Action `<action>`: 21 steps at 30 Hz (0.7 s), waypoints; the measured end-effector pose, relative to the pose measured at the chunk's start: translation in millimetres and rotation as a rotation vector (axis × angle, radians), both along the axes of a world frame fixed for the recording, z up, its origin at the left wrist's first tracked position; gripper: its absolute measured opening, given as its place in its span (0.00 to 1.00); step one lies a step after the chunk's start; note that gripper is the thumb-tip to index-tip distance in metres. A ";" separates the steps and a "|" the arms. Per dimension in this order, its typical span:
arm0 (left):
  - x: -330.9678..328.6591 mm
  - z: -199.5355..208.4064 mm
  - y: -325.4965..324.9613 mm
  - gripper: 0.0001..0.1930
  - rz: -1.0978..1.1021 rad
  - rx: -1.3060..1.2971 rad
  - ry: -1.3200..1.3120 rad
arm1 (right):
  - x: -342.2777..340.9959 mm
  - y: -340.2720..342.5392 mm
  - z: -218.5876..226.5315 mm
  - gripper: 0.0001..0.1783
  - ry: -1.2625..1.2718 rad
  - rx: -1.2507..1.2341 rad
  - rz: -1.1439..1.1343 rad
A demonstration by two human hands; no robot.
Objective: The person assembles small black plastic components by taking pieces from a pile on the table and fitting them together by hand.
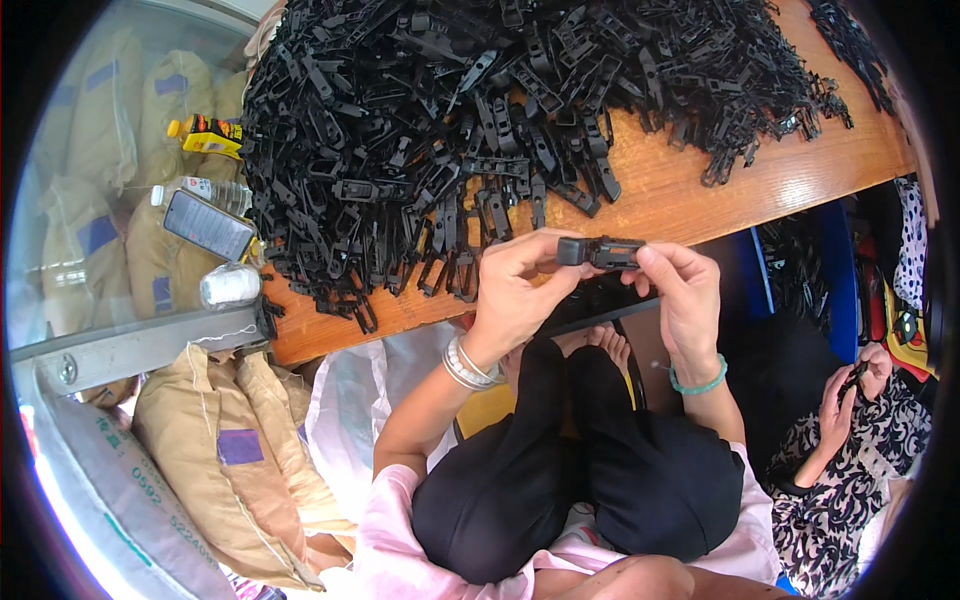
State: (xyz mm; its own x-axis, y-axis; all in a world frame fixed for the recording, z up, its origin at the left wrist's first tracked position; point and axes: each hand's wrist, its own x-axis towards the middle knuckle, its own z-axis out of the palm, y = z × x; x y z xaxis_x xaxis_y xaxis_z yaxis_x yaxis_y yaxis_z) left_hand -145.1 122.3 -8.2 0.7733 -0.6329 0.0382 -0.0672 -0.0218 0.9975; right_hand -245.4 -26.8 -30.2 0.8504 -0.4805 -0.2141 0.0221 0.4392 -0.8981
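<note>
Both hands pinch one black plastic clip point(600, 251) by its ends: left hand point(515, 290) fingers pressed on one end, right hand point(680, 290) on the other, held just off the near edge of the wooden table point(780, 170). On that table is one huge clip pile point(480, 110), too many to count. Left of the pile: one phone point(208, 225), two bottles point(205, 135), one string ball point(229, 286). Brown sacks point(235, 450) sit below, and a neighbour's hand point(838, 405) is off to the right.

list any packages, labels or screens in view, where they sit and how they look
phone: left table edge, dark rectangular screen, lying flat
yellow bottle: upper left beside the black clip pile, red and black label
tan sacks: lower left below the table, purple square labels
white sack: bottom left, green print
</note>
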 end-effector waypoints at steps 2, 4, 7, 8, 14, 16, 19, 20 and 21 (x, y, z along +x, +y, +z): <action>-1.8 -0.7 -1.9 0.08 -0.021 0.028 -0.080 | -2.0 2.0 1.6 0.07 0.007 -0.005 -0.002; -6.8 -9.7 -2.9 0.07 -0.003 0.001 -0.107 | -2.8 5.4 4.1 0.08 0.041 -0.037 0.041; -9.0 -12.8 -2.2 0.09 -0.090 0.005 -0.012 | -2.2 5.8 4.7 0.06 0.032 -0.210 -0.007; -10.8 -8.0 -3.6 0.09 -0.123 -0.033 0.219 | -2.3 5.8 5.1 0.05 -0.010 -0.321 -0.036; -9.0 -1.6 -6.3 0.09 -0.111 0.033 0.098 | -4.5 10.2 -3.5 0.10 -0.111 -0.495 -0.092; -9.9 4.3 -5.2 0.08 -0.154 0.148 0.107 | -5.7 12.3 4.5 0.13 -0.055 -0.398 -0.015; -8.2 8.2 0.0 0.09 -0.200 0.185 0.102 | -11.3 11.1 2.6 0.13 -0.118 -0.428 0.122; -4.6 9.6 3.0 0.09 -0.242 0.205 0.083 | -9.3 12.3 2.9 0.13 -0.129 -0.424 0.133; -2.2 10.0 5.5 0.09 -0.228 0.211 0.076 | -7.0 14.1 3.3 0.13 -0.120 -0.342 0.125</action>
State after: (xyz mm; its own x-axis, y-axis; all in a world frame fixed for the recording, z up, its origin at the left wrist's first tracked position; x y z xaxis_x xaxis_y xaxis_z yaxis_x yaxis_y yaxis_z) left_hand -147.4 127.8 1.8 0.6059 -0.7783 -0.1646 -0.0199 -0.2217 0.9749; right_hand -252.4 -12.7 -26.9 0.9162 -0.3981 0.0454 0.1013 0.1206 -0.9875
